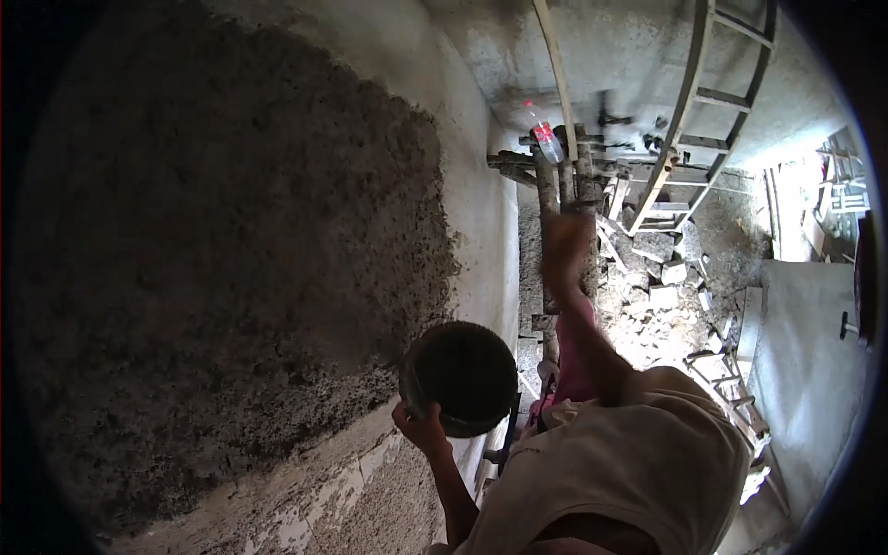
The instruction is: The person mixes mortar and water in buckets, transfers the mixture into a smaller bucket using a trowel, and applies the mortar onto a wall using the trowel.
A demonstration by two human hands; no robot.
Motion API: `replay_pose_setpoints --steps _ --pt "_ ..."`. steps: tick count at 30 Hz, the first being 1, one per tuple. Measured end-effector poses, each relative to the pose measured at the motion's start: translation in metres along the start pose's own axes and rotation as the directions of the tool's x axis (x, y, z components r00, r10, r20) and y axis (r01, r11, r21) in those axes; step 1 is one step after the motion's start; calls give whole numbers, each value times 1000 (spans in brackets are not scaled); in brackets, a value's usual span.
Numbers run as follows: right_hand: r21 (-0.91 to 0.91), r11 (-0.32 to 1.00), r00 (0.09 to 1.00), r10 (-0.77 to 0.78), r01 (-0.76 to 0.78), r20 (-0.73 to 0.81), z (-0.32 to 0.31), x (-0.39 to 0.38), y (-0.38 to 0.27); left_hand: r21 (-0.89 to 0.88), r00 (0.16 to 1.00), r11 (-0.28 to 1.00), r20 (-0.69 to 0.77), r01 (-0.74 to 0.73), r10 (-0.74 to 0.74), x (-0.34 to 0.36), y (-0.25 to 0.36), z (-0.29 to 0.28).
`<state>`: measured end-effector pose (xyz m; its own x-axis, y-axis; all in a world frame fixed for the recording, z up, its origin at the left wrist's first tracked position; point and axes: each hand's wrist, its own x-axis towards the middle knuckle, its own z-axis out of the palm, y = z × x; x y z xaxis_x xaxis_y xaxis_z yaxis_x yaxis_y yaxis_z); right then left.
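Observation:
My left hand (pixel 424 429) is closed on the rim of a dark round bucket (pixel 413 377), its thumb over the edge. The bucket is held against or very near the wall; its inside is too dark to make out. A large patch of dark, rough mortar (pixel 240 222) covers much of the wall on the left. My right hand (pixel 568 246) is stretched out ahead, beyond the bucket and above some rough poles. Motion blurs it, so neither its fingers nor anything in them can be told.
A plastic bottle (pixel 544 135) with a red cap rests on the wooden poles (pixel 548 185) of a scaffold. A wooden ladder (pixel 686 116) leans at the far right. Rubble (pixel 661 301) and broken blocks lie on the floor below. A pale panel (pixel 803 342) stands at the right.

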<state>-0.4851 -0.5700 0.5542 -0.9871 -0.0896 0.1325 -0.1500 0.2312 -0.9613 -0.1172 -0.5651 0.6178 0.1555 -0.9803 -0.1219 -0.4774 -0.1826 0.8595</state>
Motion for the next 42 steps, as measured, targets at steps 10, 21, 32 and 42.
replay_pose_setpoints --steps 10,21,32,42 --pt "584 652 390 -436 -484 811 -31 -141 -336 -133 990 991 -140 -25 6 -20 5 -43" --pt "32 664 8 -57 747 998 -161 -123 -92 -122 982 976 40 -179 185 2 68 -45" --pt "78 495 -68 -38 865 997 -120 -140 -136 -387 958 879 -51 -279 281 20 112 -33" --pt "126 456 -97 -87 881 992 -110 -163 -147 -352 914 857 10 -377 406 27 121 -27"
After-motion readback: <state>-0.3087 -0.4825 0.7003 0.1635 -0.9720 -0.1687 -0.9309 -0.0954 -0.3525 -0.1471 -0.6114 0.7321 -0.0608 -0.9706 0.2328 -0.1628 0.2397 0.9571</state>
